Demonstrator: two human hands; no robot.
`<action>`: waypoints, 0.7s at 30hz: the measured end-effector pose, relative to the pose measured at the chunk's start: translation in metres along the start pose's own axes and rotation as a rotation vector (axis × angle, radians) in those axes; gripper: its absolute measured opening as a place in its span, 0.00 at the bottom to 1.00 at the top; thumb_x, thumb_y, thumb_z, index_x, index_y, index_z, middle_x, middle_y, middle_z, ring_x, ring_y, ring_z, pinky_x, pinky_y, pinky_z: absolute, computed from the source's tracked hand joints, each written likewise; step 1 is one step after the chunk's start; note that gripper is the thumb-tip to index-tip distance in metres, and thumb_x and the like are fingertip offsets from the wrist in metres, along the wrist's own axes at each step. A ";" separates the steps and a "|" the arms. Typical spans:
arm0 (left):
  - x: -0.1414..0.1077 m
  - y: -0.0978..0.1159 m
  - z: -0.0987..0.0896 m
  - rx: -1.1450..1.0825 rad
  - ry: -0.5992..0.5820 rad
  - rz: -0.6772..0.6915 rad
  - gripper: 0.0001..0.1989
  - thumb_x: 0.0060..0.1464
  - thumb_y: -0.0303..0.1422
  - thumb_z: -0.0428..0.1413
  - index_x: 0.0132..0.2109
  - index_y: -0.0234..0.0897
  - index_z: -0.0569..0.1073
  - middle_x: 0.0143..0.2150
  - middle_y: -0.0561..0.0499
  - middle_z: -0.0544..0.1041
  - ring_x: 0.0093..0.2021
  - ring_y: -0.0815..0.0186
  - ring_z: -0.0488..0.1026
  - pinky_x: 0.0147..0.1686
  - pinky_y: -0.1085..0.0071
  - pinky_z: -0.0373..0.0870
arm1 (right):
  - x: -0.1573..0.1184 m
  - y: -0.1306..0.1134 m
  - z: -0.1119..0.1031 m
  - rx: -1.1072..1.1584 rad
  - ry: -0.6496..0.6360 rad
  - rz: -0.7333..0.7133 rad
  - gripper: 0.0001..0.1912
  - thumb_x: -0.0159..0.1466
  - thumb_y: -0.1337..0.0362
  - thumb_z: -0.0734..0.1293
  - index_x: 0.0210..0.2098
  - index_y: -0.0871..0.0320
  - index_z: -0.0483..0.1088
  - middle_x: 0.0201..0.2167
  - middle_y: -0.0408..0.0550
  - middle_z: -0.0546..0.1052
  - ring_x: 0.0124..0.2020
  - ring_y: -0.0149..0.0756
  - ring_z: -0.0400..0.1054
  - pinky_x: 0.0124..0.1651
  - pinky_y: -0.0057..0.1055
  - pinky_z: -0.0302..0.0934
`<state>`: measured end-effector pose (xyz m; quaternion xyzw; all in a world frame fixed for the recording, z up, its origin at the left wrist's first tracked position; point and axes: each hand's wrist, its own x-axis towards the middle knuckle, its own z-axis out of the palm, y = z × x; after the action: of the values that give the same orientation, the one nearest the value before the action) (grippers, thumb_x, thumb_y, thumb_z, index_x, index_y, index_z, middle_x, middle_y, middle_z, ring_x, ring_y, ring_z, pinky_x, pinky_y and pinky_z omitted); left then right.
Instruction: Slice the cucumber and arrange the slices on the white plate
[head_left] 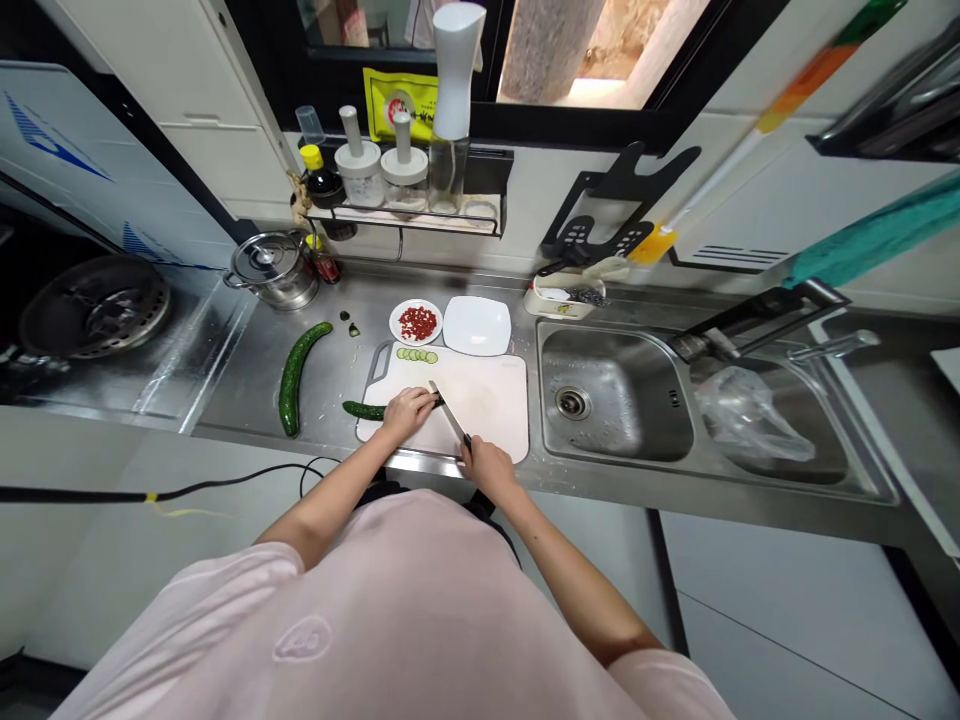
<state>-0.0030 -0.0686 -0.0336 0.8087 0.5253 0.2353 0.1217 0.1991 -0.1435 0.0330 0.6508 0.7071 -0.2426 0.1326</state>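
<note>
A white cutting board lies on the steel counter in front of me. My left hand is closed over a dark green cucumber on the board, pressing it down. In my right hand is a kitchen knife, its handle gripped and its blade at the cucumber's right end. Several pale cucumber slices sit in a row along the board's top left edge. A second, whole cucumber rests on the counter to the left, with small dark green end pieces near it.
Behind the board stand a plate of chopped red pieces and a white plate. To the right is a sink, with a plastic bag in its second basin. A lidded pot and a wok are at left.
</note>
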 end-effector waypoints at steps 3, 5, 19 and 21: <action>0.000 0.000 0.000 0.001 -0.002 0.003 0.12 0.60 0.35 0.49 0.46 0.43 0.76 0.42 0.50 0.75 0.43 0.66 0.69 0.43 0.69 0.67 | 0.004 -0.001 0.001 0.002 0.010 -0.011 0.18 0.69 0.55 0.51 0.44 0.60 0.65 0.37 0.55 0.76 0.40 0.41 0.72 0.39 0.31 0.57; 0.000 0.000 0.000 0.001 -0.002 0.000 0.12 0.60 0.35 0.49 0.46 0.44 0.76 0.42 0.49 0.75 0.43 0.66 0.69 0.43 0.69 0.67 | 0.005 -0.001 0.002 0.004 0.014 -0.014 0.18 0.69 0.55 0.51 0.44 0.60 0.65 0.37 0.55 0.76 0.40 0.41 0.72 0.40 0.31 0.57; 0.000 0.003 -0.002 -0.040 -0.005 -0.025 0.12 0.60 0.35 0.50 0.46 0.44 0.76 0.42 0.50 0.75 0.43 0.68 0.69 0.44 0.70 0.67 | 0.013 -0.011 0.001 0.015 0.042 0.004 0.17 0.69 0.57 0.52 0.45 0.61 0.64 0.37 0.56 0.76 0.41 0.41 0.72 0.40 0.31 0.58; -0.001 0.004 -0.002 -0.043 -0.006 -0.035 0.12 0.60 0.35 0.50 0.46 0.44 0.76 0.42 0.50 0.75 0.43 0.68 0.69 0.44 0.70 0.67 | 0.014 -0.011 0.003 0.019 0.058 0.008 0.17 0.69 0.57 0.52 0.44 0.61 0.64 0.36 0.56 0.76 0.40 0.41 0.72 0.40 0.31 0.58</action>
<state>-0.0014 -0.0708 -0.0300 0.7973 0.5337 0.2419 0.1445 0.1859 -0.1336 0.0254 0.6617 0.7056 -0.2299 0.1070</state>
